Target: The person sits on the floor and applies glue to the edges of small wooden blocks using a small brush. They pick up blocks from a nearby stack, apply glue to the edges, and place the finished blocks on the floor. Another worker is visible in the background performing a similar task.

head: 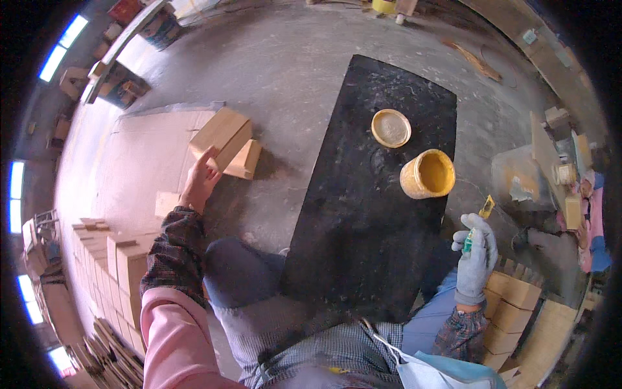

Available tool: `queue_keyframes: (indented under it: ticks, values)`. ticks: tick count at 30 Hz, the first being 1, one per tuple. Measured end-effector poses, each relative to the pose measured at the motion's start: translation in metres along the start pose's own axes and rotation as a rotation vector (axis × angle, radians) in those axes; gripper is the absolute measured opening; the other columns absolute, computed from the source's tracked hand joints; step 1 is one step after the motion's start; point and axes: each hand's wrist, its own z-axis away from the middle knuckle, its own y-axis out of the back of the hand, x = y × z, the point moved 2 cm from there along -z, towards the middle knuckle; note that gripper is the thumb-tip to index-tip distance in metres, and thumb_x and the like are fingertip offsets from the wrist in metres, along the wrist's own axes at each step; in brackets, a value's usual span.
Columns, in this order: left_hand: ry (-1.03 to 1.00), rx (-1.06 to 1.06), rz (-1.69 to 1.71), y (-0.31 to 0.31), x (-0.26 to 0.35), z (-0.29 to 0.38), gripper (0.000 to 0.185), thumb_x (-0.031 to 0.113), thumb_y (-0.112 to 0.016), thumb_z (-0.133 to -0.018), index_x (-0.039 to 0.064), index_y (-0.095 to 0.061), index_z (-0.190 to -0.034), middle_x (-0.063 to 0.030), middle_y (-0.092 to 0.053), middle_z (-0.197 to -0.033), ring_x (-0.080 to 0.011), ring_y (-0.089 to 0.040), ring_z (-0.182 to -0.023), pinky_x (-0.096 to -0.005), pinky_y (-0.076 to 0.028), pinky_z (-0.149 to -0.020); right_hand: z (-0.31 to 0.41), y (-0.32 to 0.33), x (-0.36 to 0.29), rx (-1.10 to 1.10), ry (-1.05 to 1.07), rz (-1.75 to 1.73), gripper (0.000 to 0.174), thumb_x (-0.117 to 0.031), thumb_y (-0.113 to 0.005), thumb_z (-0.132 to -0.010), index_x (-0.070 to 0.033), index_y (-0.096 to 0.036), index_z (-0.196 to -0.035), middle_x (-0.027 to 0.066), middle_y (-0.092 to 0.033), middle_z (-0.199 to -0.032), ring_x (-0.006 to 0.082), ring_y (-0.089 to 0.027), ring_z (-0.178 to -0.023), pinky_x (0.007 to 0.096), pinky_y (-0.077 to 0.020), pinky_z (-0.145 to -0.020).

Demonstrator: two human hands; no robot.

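My bare left hand (200, 177) is at a light wooden block (221, 133), its thumb and fingers on the block's near end. Under and beside that block lies another wooden piece (244, 159). My gloved right hand (476, 250) holds a small tool with a green handle (469, 240); a yellow-smeared tip (487, 206) shows beyond the fingers. Between the hands lies a black board (359, 209) over my lap. On it stands an uncovered tub (413, 180) with yellow paste-like material inside, and behind the tub is a round lid (391, 128) with pale residue.
Stacked wooden blocks (131, 272) stand at the left on cardboard (146, 141), and more blocks (510, 311) are piled at the right. A co-worker (595, 219) is at the far right. Bins (121, 85) stand at the upper left. A wood strip (474, 61) lies on the floor.
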Motion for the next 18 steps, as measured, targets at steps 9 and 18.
queue_keyframes:
  ticks: [9, 18]
  values:
    - [0.525, 0.262, 0.686, -0.009, -0.097, -0.053, 0.051, 0.037, -0.076, -0.096, 0.011, -0.060, -0.136, -0.0091, -0.064, -0.132, -0.0196, -0.060, -0.121, -0.0353, -0.047, -0.105, -0.019, 0.000, 0.015, 0.028, -0.075, 0.113, 0.032, -0.025, -0.052, -0.110, -0.002, -0.067, -0.127, 0.0128, -0.071, -0.121, 0.0120, -0.067, -0.083, 0.0264, -0.0554, -0.068]
    - [0.154, 0.140, 0.476, -0.003, -0.147, -0.040, 0.038, 0.024, -0.060, -0.107, 0.007, -0.056, -0.140, -0.0094, -0.064, -0.127, -0.0194, -0.060, -0.119, -0.0340, -0.051, -0.104, -0.021, -0.014, 0.010, 0.035, -0.084, 0.254, 0.032, -0.022, -0.052, -0.110, -0.001, -0.066, -0.129, 0.0124, -0.073, -0.116, 0.0123, -0.067, -0.083, 0.0271, -0.0557, -0.069]
